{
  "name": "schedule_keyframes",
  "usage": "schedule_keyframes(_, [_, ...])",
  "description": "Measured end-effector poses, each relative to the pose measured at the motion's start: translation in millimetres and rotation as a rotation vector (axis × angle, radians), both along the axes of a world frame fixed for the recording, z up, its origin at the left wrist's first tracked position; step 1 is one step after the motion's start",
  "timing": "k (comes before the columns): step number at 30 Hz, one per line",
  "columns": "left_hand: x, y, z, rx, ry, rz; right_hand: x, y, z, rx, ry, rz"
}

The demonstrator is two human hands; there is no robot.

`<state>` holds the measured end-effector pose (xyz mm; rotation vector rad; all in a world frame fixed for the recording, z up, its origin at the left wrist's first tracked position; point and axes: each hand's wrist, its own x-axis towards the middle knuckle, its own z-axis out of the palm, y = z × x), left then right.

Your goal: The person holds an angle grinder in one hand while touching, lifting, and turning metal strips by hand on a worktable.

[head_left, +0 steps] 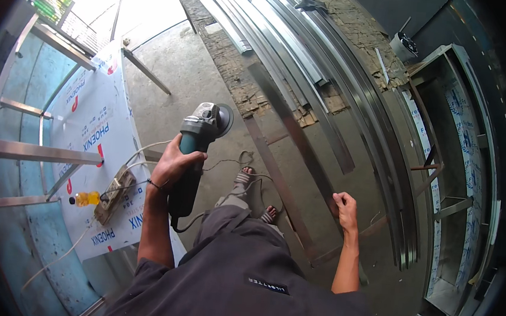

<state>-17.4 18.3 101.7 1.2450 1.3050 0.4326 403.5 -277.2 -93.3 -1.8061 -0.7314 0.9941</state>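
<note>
My left hand (173,162) is wrapped round the body of a dark green and black angle grinder (200,129). The grinder is raised, with its disc pointing away from me to the upper right and its cord hanging from the lower end. In my right hand (347,210) the fingers are curled on the near end of a long flat metal bar (296,132). From there the bar runs away to the upper left, over the edge of a worn wooden bench top (251,101). The disc is apart from the bar.
Several long metal profiles (380,132) lie along the bench and overhang its near end. To the left, a film-covered sheet (98,122) carries a power strip (115,192) and a yellow bottle (85,198). Cords trail across the floor by my feet. A metal frame (460,204) stands right.
</note>
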Motion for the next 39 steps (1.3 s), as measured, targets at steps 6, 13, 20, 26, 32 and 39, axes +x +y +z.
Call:
schedule_keyframes(6, [-27.6,67.8,-29.1,-0.057,-0.047,0.029,15.2,100.4,87.4,0.029,0.063,-0.089])
schedule_keyframes(13, [-35.7,132.2,-39.5,-0.216,-0.072,0.050,39.1,299.5,116.0,0.011,0.106,-0.080])
schedule_keyframes(20, [-37.7,178.5,-71.1,-0.228,-0.063,0.045,74.5,445.7,48.0,-0.002,-0.130,-0.055])
schedule_keyframes(26, [-44.4,202.1,-88.1,-0.270,-0.086,0.107,64.1,516.8,7.1,0.005,-0.158,-0.034])
schedule_keyframes(32, [-48.8,213.3,-98.9,-0.339,-0.084,0.179,57.2,543.9,-28.9,-0.030,-0.147,-0.028])
schedule_keyframes(39, [-57.7,216.4,-122.0,-0.326,0.004,0.148,57.1,572.4,-39.7,-0.084,-0.165,0.021])
